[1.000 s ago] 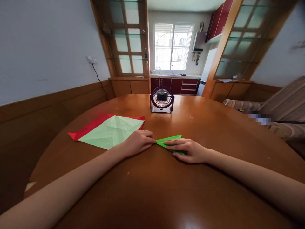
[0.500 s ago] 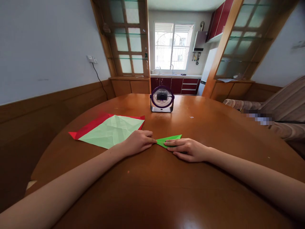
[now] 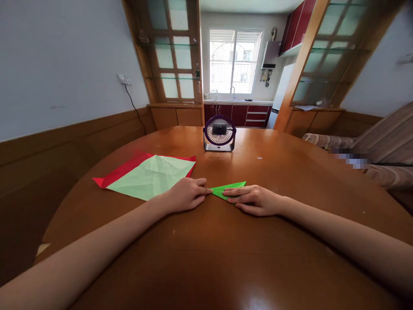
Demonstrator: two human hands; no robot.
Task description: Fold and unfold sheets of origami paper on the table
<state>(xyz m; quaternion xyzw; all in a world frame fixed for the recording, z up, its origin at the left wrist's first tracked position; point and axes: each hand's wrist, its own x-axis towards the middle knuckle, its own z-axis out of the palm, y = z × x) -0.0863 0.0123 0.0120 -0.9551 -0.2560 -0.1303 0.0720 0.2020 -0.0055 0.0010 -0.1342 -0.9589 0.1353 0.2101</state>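
We press the folded green paper [image 3: 229, 188] flat on the bench [image 3: 226, 249]: left hand [image 3: 187, 193] pinching its left tip, right hand [image 3: 254, 200] flat over it. It looks light and creasable, best held at the edges.

A bright green folded paper [image 3: 229, 188] is lying in the middle of the glossy reddish-brown table [image 3: 226, 258]. To the left, a pale green sheet [image 3: 150, 176], marked with a grid of creases, is covering a red sheet [image 3: 124, 170] that is showing along its far edges. At the far side a small fan [image 3: 219, 133] is showing a dark purple frame and a white grille.
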